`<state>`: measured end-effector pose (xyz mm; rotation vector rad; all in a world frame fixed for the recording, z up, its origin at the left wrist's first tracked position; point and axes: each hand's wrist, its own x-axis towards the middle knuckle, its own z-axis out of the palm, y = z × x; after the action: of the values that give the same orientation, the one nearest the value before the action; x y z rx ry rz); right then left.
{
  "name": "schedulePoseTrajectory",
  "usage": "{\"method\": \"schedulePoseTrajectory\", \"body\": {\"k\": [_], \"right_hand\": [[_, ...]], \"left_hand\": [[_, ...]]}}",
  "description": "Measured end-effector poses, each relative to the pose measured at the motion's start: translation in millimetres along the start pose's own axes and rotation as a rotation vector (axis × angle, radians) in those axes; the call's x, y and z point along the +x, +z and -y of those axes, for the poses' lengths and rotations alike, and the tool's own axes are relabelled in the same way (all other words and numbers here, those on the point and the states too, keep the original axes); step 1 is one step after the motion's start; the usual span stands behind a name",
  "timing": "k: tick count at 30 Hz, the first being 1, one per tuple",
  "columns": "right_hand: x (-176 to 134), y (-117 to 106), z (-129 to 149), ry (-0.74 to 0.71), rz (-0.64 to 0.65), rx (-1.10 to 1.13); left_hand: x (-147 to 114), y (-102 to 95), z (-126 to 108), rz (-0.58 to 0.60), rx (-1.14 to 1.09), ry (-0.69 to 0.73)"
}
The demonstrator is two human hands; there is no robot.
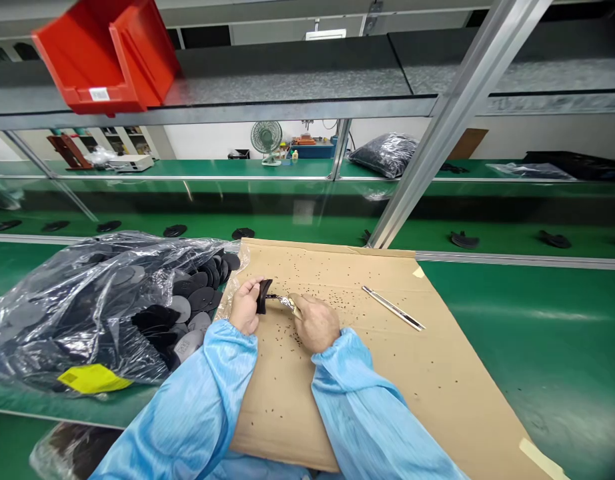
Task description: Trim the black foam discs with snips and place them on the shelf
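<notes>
Above the cardboard sheet (297, 373), my left hand (245, 308) is closed around a small black curved piece (262, 299), held on edge. My right hand (316, 323) grips a small metal hand tool (286, 302) with a pale yellow handle; its kind is partly hidden by my fingers. The tool's dark tip points left and meets, or nearly meets, the black piece. Tiny dark bits are strewn over the cardboard around both hands. To the right of my right hand lies a slim box-cutter-like knife (393, 308).
A clear plastic bag (82, 293) full of flat black discs (201, 298) spills open at left, with a yellow label (94, 379). Beyond the cardboard runs a green conveyor (297, 223) carrying black parts. A slanted metal post (452, 127) and a red bin (107, 60) on the shelf stand ahead.
</notes>
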<state>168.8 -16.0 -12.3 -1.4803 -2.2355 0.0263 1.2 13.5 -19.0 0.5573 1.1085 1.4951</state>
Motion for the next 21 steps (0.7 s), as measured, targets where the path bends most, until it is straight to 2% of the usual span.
{"method": "schedulePoseTrajectory", "body": {"k": [3,7,11,14,17,21], "right_hand": [[-0.1,2.2,0.9,0.035,0.001,0.093],[-0.5,5.2,3.5,0.124,-0.117,0.397],[-1.4,4.2,8.8,0.149,-0.148,0.655],[-2.3,1.8,13.9,0.071,-0.139,0.660],[-3.1,0.9,17.1,-0.006,-0.156,0.626],[-3.6,3.2,17.2,-0.013,-0.160,0.625]], "left_hand": [[0.2,1.0,-0.8,-0.003,0.002,0.000],[0.0,2.3,-0.8,0.014,0.004,0.062],[-5.4,5.6,1.6,0.117,0.021,0.063],[-10.4,8.3,2.9,0.191,-0.017,0.025],[-11.9,8.1,1.3,0.210,-0.091,-0.056],[-10.9,4.0,-4.1,0.237,-0.166,-0.170]]}}
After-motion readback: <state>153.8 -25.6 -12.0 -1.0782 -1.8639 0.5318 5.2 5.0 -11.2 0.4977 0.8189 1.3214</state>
